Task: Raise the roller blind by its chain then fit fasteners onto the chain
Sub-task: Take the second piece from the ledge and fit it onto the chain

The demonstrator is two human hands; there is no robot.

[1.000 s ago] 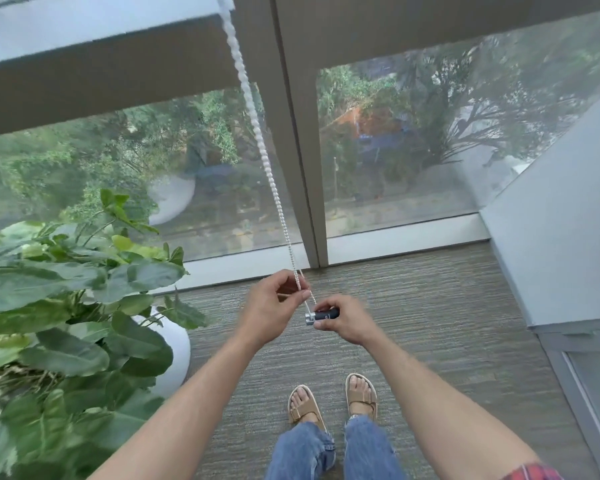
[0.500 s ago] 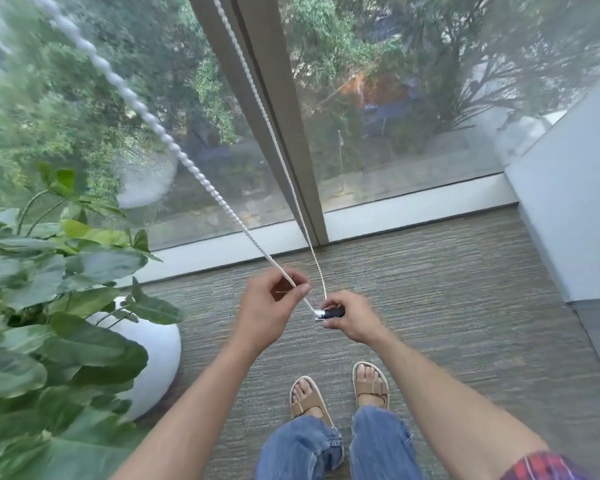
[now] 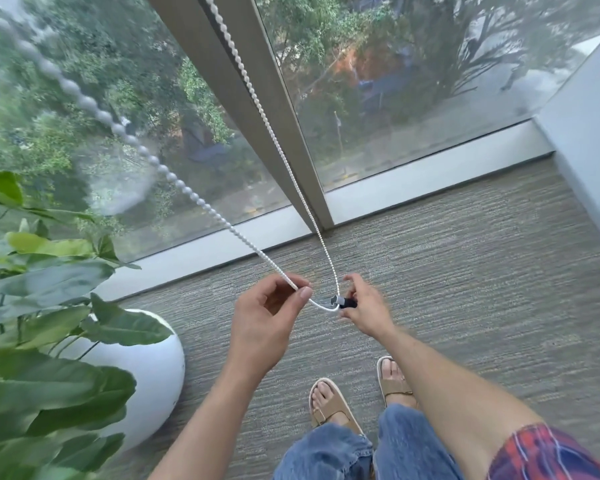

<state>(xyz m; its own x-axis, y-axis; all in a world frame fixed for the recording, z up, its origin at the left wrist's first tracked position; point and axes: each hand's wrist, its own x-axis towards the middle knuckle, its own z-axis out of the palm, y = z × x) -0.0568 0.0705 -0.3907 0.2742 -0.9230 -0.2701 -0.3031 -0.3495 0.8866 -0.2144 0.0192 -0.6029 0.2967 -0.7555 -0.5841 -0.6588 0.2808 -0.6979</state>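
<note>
A white beaded chain (image 3: 174, 178) hangs in a loop in front of the window, with one strand running up to the upper left and the other up along the grey window post (image 3: 257, 109). My left hand (image 3: 267, 313) pinches the left strand between thumb and fingers near the bottom of the loop. My right hand (image 3: 364, 306) holds a small silver and black fastener (image 3: 342, 301) against the lowest point of the loop. The roller blind itself is out of view above.
A leafy plant (image 3: 45, 327) in a round white pot (image 3: 153, 368) stands close on my left. Grey carpet (image 3: 465, 271) runs to the window sill. A white wall (image 3: 589, 105) closes the right side. My sandalled feet are below my hands.
The view has tilted down, so the blind's bottom edge has left the frame. The chain's two strands have spread apart into a wider loop, while both hands keep their hold.
</note>
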